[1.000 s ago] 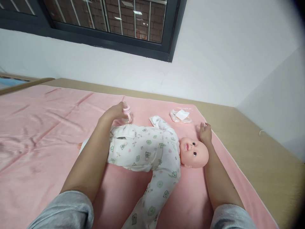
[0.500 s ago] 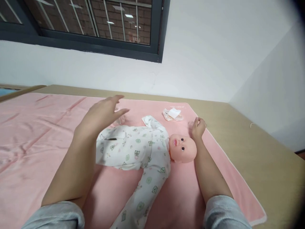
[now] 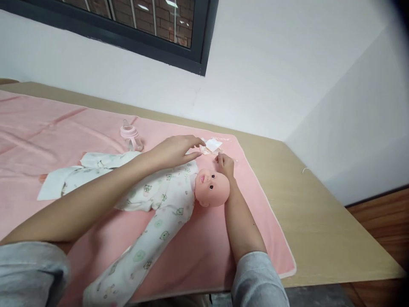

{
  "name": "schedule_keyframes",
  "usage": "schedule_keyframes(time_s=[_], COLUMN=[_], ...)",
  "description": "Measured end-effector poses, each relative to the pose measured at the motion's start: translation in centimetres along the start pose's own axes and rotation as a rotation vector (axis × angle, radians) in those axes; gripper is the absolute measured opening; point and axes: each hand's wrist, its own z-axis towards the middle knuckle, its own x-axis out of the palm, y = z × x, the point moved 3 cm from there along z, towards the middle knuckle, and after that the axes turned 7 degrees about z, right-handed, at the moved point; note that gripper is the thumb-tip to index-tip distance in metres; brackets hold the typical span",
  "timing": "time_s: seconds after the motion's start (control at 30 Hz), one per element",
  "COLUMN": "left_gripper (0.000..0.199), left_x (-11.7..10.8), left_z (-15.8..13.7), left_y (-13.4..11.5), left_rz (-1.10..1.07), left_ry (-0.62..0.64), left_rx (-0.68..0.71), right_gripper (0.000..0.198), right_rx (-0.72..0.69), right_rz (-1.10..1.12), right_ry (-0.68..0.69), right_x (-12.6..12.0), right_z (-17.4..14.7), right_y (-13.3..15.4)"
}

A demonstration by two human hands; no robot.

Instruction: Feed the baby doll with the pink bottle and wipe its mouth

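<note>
Pale wall [image 3: 262, 76] and a dark-framed window [image 3: 203, 38] back the worktop [image 3: 284, 196], which is partly covered by a pink cloth [image 3: 198, 243]. White sheet [image 3: 214, 144] lies on crinkled clear wrapping [image 3: 204, 151] near the cloth's far right corner. Left hand [image 3: 175, 151] is open, thumb and fingers parted, fingertips at the wrapping's left side; contact cannot be determined, and nothing is seen in its grasp. Right hand [image 3: 225, 165] is loosely curled just nearside of the wrapping; whether it holds anything cannot be told. Doll [image 3: 172, 187] lies face up below both hands, head beside the right wrist. Feeding bottle [image 3: 131, 137] stands toward the cloth's far edge, beyond the doll's legs.
</note>
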Motion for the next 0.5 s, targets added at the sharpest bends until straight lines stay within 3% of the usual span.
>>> schedule_keyframes(time_s=[0.13,0.4,0.5], left_gripper=[0.04,0.023,0.02], left_x=[4.0,9.5,10.9], left_z=[4.2,9.3,9.9], left_y=[0.4,-1.3,-1.9], left_rz=[-0.023,-0.157,-0.27], left_ry=[0.329,0.726,0.794], left_rx=[0.032,0.084,0.076], right_gripper=[0.062,0.061,0.057], right_rx=[0.011,0.132,0.134], right_rz=[0.033,-0.007,-0.056], right_ry=[0.017,0.072,0.073], right_x=[0.1,-0.1,-0.1], right_z=[0.1,0.0,0.0], right_y=[-0.2,-0.3,0.1])
